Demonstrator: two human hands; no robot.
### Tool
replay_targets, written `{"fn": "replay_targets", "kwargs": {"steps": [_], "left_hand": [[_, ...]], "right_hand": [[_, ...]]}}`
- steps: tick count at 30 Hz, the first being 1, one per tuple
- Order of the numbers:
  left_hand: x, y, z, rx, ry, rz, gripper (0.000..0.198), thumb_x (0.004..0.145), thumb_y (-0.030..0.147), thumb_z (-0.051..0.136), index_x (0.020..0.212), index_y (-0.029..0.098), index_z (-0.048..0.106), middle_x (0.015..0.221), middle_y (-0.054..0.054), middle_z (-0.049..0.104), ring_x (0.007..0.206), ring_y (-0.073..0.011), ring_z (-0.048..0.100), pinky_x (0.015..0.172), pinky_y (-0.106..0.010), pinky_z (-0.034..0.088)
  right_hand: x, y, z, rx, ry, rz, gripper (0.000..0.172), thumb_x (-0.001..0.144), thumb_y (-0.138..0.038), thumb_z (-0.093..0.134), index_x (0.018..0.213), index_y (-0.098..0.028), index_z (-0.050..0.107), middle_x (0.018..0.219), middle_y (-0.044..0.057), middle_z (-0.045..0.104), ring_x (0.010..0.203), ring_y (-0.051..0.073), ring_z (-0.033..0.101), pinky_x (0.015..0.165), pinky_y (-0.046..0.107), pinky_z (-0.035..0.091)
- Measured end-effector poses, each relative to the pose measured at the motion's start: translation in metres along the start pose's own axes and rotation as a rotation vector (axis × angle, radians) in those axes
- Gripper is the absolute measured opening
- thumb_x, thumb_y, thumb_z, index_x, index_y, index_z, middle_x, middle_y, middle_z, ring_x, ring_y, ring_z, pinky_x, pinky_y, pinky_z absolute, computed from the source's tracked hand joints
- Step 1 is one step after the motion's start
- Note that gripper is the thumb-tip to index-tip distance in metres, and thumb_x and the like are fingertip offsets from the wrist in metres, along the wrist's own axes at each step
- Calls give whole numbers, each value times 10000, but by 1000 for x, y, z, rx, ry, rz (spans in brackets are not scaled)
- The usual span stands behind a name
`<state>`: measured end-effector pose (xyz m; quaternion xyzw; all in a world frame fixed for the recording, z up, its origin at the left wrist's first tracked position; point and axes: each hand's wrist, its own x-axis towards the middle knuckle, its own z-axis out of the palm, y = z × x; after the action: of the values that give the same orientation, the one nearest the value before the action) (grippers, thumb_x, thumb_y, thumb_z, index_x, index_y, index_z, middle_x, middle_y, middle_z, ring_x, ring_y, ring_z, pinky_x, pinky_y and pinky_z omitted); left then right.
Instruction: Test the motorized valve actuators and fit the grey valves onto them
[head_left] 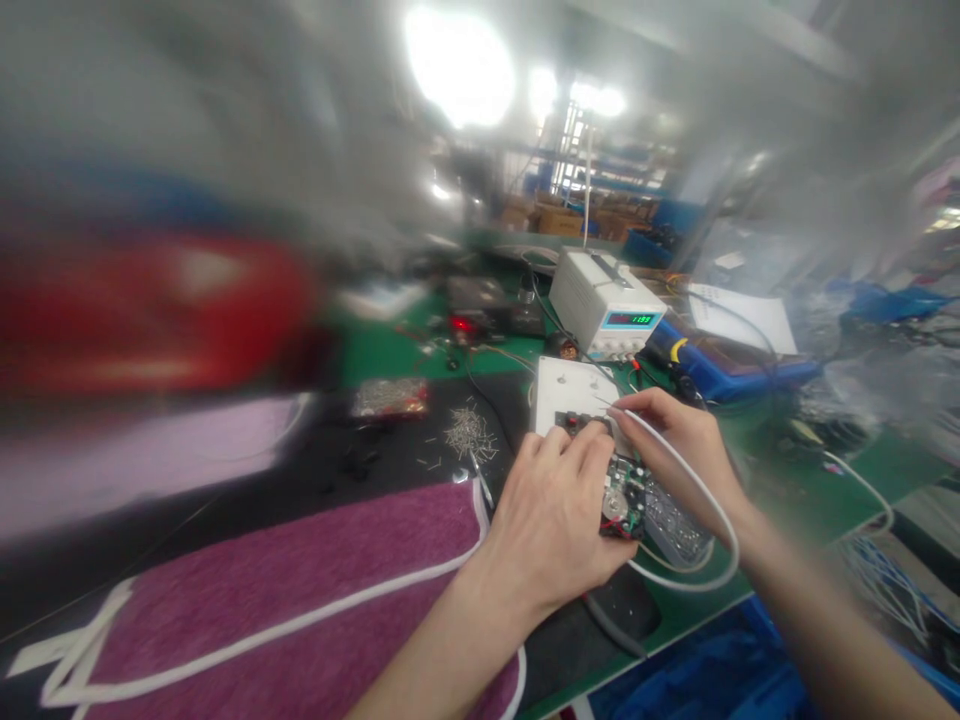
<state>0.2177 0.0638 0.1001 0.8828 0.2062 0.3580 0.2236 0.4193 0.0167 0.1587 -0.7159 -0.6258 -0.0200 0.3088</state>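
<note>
My left hand is closed around a small electronic assembly with a green circuit board, black parts and a round silver piece. Its palm hides much of that assembly. Between the fingertips of my right hand is the end of a white cable, from which a thin tip points left. The cable loops down and passes below the assembly. Just beyond both hands stands a white panel with small metal pegs on its face; the assembly overlaps its lower part.
A bench power supply with a lit display stands behind the panel. Loose pins lie on the black mat, near a purple cloth with white edging. On the right are a bag of small metal parts and a blue tray.
</note>
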Motion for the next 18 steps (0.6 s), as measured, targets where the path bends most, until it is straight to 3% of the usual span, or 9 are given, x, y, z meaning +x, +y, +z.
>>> {"fn": "replay_targets", "kwargs": {"steps": [6,11,18], "left_hand": [[-9,-3,1,11,38,-9,636,885,461,708,1392,140,496,1619,-84,409,1343,-300,443,1118,-482,413],[-6,-4,0,-12,42,-16,618,862,434,734,1349,130,506,1492,-101,523,1284,-301,487,1118,-484,421],[-2,-4,-2,-30,17,-20,629,842,431,755,1339,135,506,1435,-99,561,1254,-305,507,1090,-483,435]], "right_hand": [[4,-6,6,169,-4,52,168,1009,-398,748,1050,-235,765,1007,-30,731,878,142,690,765,212,526],[9,-10,9,262,-12,83,250,990,-428,775,971,-180,744,949,5,731,847,148,686,739,203,522],[10,-8,6,135,-49,-7,159,1008,-360,735,1032,-203,732,952,-17,714,824,144,668,735,239,502]]}}
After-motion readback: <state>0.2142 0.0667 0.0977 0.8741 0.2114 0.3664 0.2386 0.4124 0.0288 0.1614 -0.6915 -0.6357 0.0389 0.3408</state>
